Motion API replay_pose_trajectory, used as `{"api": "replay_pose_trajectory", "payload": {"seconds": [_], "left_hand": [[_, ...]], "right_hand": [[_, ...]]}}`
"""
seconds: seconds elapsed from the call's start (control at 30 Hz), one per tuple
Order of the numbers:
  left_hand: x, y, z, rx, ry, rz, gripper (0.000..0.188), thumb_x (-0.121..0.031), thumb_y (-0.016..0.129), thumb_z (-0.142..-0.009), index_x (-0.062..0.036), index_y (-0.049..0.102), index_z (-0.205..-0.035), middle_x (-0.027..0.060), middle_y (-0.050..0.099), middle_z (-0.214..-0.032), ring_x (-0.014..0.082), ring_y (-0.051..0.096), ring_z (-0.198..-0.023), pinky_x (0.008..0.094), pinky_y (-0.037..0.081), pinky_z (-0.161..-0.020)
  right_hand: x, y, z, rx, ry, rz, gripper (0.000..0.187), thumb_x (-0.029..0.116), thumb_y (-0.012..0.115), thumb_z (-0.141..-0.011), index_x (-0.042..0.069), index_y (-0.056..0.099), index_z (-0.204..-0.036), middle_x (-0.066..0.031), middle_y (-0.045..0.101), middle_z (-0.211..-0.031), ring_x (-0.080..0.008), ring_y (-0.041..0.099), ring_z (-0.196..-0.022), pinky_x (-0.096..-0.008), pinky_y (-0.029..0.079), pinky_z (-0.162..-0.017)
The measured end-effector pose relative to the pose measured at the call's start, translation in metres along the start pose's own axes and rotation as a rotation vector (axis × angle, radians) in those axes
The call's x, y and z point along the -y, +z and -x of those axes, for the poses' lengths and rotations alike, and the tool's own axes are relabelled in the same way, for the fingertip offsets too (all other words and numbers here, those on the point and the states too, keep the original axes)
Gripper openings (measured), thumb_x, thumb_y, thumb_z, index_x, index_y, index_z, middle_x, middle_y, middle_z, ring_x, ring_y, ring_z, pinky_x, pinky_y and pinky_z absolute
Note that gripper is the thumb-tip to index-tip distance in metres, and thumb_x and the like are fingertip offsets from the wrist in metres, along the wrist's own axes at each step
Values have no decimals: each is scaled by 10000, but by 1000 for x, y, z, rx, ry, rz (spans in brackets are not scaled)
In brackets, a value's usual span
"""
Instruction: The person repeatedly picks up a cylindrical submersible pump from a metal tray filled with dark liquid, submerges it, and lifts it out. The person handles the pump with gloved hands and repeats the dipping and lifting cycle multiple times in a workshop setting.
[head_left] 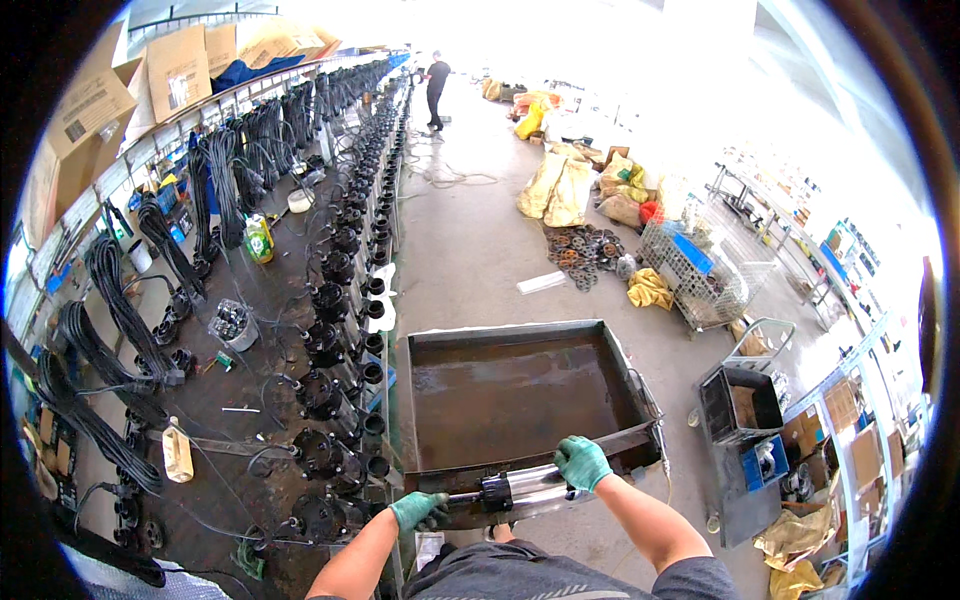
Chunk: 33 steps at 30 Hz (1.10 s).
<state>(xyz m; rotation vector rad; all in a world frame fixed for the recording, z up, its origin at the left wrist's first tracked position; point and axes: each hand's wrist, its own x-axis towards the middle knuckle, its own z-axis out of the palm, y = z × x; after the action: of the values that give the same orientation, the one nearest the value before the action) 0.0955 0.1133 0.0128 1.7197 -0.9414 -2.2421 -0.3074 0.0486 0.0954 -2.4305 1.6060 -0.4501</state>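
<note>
Toward six o'clock, at the near rim of a rectangular dark-metal tank (628,372) with what looks like brown liquid inside: a shiny silver metal cylinder with a ribbed black collar (525,487), held nearly level, slightly higher at its right end. Gripped at half past six by the green-gloved left hand (420,511), curled nearly closed about the thin dark rod (466,497) at the collar end. Gripped at five o'clock by the green-gloved right hand (583,463), bent over the opposite end, with finger undersides hidden. Impossible to judge the firmness of either hold.

Likeliest trouble: a slip at the right end, from smooth metal against a possibly wet glove, with a drop toward twelve o'clock into the tank or a knock against its rim. Also possible: strain on the rod, through uneven lifting by the two hands. Around eight o'clock, along a dark workbench (200,385): a long row of upright black-and-silver units (320,398), perhaps easily bumped by a careless leftward swing. Between four and five o'clock, near the right forearm: a thin pale cord (669,480), a possible snag.
</note>
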Motion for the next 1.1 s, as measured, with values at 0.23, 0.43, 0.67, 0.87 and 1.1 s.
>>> {"api": "replay_pose_trajectory", "payload": {"seconds": [0.23,0.43,0.67,0.87,1.1], "left_hand": [[38,13,-15,-754,946,-780,296,-252,777,-868,-94,634,-1073,176,725,-955,387,698,-831,474,560,-710],[6,16,-5,-595,540,-786,606,-653,543,-961,-74,723,-975,201,750,-905,336,720,-753,450,556,-644],[17,-1,-18,-6,157,433,251,-356,626,-1024,-104,625,-1029,75,678,-813,157,586,-580,325,426,-448],[35,8,-13,-102,645,115,172,-118,703,-972,-109,589,-1101,1,606,-769,109,590,-606,288,483,-514],[-11,-18,3,54,361,-409,252,-228,755,-954,-70,691,-1140,-18,669,-852,101,594,-702,286,511,-654]], "right_hand": [[4,6,-8,-2,-3,-27,185,235,611,-898,71,672,-840,-162,671,-877,-388,650,-896,-487,527,-836],[17,-14,-6,83,31,21,227,249,567,-936,59,677,-878,-166,684,-954,-372,653,-960,-471,525,-894],[2,3,-5,59,3,5,213,255,595,-922,64,684,-894,-156,694,-957,-363,659,-957,-461,520,-896],[6,-1,-5,76,-151,134,200,257,608,-909,88,710,-878,-94,688,-1010,-302,655,-971,-424,524,-873],[-6,7,-8,131,-139,156,236,302,619,-891,83,704,-872,-95,675,-1009,-309,655,-983,-429,522,-891]]}}
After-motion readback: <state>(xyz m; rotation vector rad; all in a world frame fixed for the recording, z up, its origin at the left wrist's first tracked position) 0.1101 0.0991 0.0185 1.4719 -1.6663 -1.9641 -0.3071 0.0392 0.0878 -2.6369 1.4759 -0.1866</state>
